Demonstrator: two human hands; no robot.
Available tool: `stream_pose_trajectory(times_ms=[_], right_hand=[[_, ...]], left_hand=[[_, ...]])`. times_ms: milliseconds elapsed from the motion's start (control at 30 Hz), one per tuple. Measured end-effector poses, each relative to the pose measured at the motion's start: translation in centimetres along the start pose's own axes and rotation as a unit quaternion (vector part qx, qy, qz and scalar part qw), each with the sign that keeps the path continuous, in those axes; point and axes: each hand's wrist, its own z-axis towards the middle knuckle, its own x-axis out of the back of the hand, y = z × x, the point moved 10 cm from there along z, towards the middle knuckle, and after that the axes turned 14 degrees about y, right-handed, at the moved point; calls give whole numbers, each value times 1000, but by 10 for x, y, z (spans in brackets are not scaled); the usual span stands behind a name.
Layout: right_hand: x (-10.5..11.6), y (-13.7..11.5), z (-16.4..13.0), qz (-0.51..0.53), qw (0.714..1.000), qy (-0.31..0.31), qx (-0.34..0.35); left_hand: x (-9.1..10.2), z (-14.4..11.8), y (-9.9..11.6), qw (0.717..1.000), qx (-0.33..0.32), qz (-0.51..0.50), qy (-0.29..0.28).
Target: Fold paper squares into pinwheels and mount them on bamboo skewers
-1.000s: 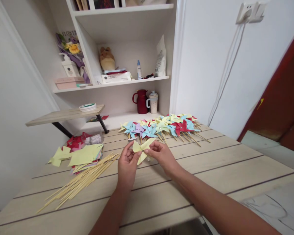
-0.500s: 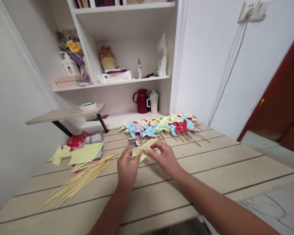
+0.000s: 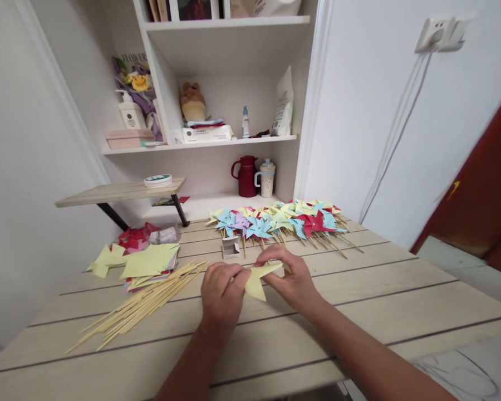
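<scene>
Both forearms come in from 6 o'clock over the pale wooden plank desk (image 3: 359, 301), angled toward each other. The left hand (image 3: 222, 294) is curled, knuckles up, its fingertips pinched on the left edge of a folded pale-yellow paper piece (image 3: 259, 280). The right hand (image 3: 292, 277) arches over the same paper from 3 o'clock, thumb and fingers closed on its upper right flap. The paper sits between the two hands, just above the desk; whether it touches the wood cannot be told.

At 9 o'clock of the hands lies a loose bundle of thin bamboo skewers (image 3: 142, 306), fanned toward 7 o'clock. Beyond them at 10 o'clock is a stack of yellow and mixed-colour paper squares (image 3: 150, 262), with red paper scraps (image 3: 133, 236) behind. At 12 o'clock, near the hands, stands a small open grey box (image 3: 231, 247). Farther at 12 to 1 o'clock is a heap of finished paper pinwheels on sticks (image 3: 279, 220), in blue, yellow, red, purple and green.

On the white shelf unit (image 3: 217, 142) behind, a dark red jug (image 3: 246, 176) stands beside a lidded speckled mug (image 3: 266, 178). A wrapped bouquet (image 3: 136, 81) at 11 o'clock reads "FLOWER".
</scene>
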Motion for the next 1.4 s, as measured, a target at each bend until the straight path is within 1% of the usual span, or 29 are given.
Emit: stream_pose_trajectory(times_ms=[167, 333, 500, 633, 700, 767, 833, 900, 967, 1033, 1100, 1200, 1300, 1333, 1367, 1400], right_hand=[[1, -13, 2, -5, 998, -2, 62], [0, -19, 1, -14, 995, -5, 94], [-3, -17, 0, -29, 996, -20, 85], [-5, -16, 0, -44, 995, -31, 81], [-5, -15, 0, -46, 995, -32, 79], [-5, -12, 0, -44, 996, -33, 69], [-5, -6, 0, -40, 997, -36, 47], [-5, 4, 0, -34, 999, -38, 9], [-3, 19, -1, -27, 998, -39, -49], [1, 37, -2, -24, 993, -28, -112], [8, 51, -3, -19, 986, -1, -166], [22, 68, -4, -16, 971, 49, -233], [29, 78, -5, -1, 959, 73, -274], [31, 80, -6, 7, 956, 79, -283], [32, 81, -6, 14, 953, 87, -290], [34, 82, -7, 19, 950, 96, -295]], left_hand=[[0, 1, 1, 1000, 5, -4, 5], [-1, -2, -1, 1000, 13, -13, -2], [-4, -3, 0, 1000, 7, -3, -13], [-2, -2, 3, 1000, -11, -6, -7], [-2, -2, 2, 1000, -8, -11, -5], [-4, -4, -2, 1000, 19, -13, -7], [-7, -7, -9, 998, 64, -16, -12], [-11, -11, -16, 993, 110, -25, -20], [-17, -15, -22, 988, 146, -32, -42], [-20, -20, -31, 981, 182, -30, -60], [-17, -26, -45, 972, 224, -22, -62], [-3, -34, -78, 955, 292, 21, -41], [22, -41, -116, 934, 323, 147, -26], [29, -42, -127, 923, 328, 199, -37], [33, -44, -136, 910, 328, 247, -60], [33, -47, -144, 897, 324, 283, -96]])
